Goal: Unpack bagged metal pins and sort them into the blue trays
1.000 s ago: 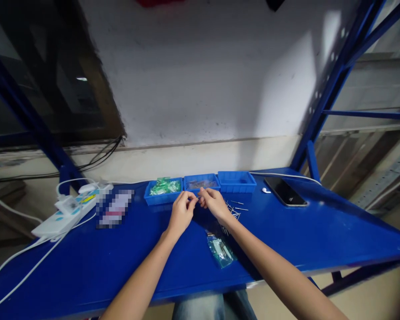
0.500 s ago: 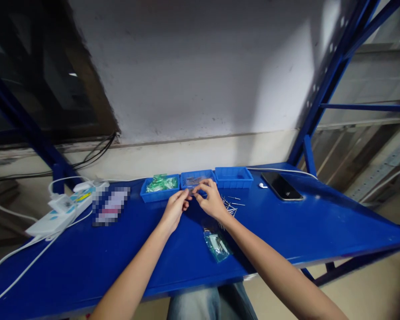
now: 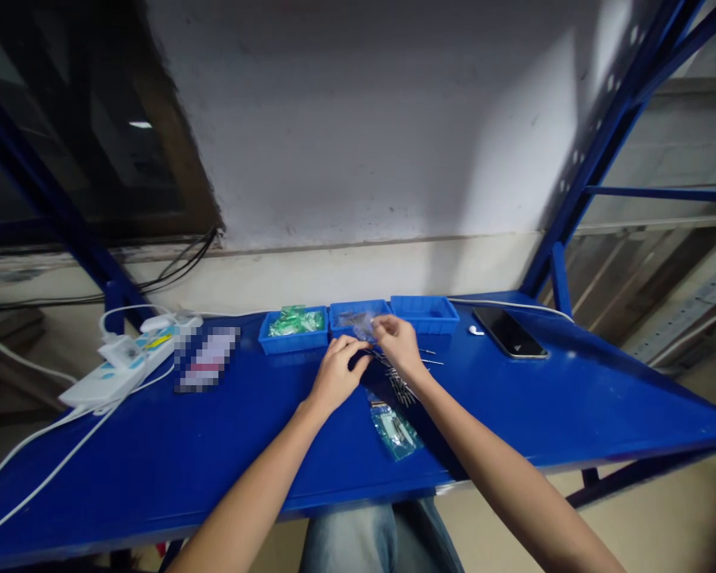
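Note:
My right hand pinches a crumpled clear plastic bag in front of the middle blue bin. Just left of it, my left hand curls down with thumb and fingers nearly meeting at thin metal pins, seemingly closed on one; the fingertips are partly hidden. Those pins lie in a loose heap beneath and beside my right wrist, with a few strays to its right. Nearer me on the blue table lies a greenish clear packet with small white and metal pieces inside.
A blue bin of green and clear packets stands left, another blue bin right. Farther right are a white earbud and a dark phone. A white power strip with cables and a pixelated flat object lie left.
My hands have separated: the right has moved right and up with the clear bag, while the left has moved right to the metal pins. The view has shifted slightly.

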Demonstrator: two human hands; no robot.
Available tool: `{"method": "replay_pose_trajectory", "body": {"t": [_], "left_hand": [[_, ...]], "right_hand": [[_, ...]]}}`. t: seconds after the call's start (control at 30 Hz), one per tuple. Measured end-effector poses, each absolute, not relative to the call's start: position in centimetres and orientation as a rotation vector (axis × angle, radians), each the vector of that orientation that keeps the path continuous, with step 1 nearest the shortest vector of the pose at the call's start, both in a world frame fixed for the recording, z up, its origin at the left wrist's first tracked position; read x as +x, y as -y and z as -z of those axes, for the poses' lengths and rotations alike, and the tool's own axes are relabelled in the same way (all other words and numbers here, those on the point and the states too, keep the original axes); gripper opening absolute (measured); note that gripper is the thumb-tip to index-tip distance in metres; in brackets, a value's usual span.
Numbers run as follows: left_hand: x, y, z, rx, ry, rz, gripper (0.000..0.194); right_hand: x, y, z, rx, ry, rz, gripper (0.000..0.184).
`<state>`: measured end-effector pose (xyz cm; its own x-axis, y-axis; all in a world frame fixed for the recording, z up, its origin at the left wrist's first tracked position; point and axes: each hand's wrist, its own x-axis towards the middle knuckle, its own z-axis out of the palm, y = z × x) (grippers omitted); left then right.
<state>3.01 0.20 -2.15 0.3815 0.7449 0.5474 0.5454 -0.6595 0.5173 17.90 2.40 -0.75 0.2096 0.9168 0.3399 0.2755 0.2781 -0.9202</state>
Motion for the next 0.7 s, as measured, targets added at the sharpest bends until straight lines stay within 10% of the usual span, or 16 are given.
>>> {"method": "replay_pose_trajectory", "body": {"t": [0.27, 0.7], "left_hand": [[2.3, -0.1, 2.5, 2.415, -1.217, -0.561, 0.020], [0.5, -1.7, 3.1, 2.243, -1.381, -0.711, 0.019]], "right_hand": [[20.4, -2.8, -0.9, -1.188, 1.306, 0.166, 0.023], [17.1, -1.0, 0.7, -1.447, 1.797, -0.042, 0.020]]}}
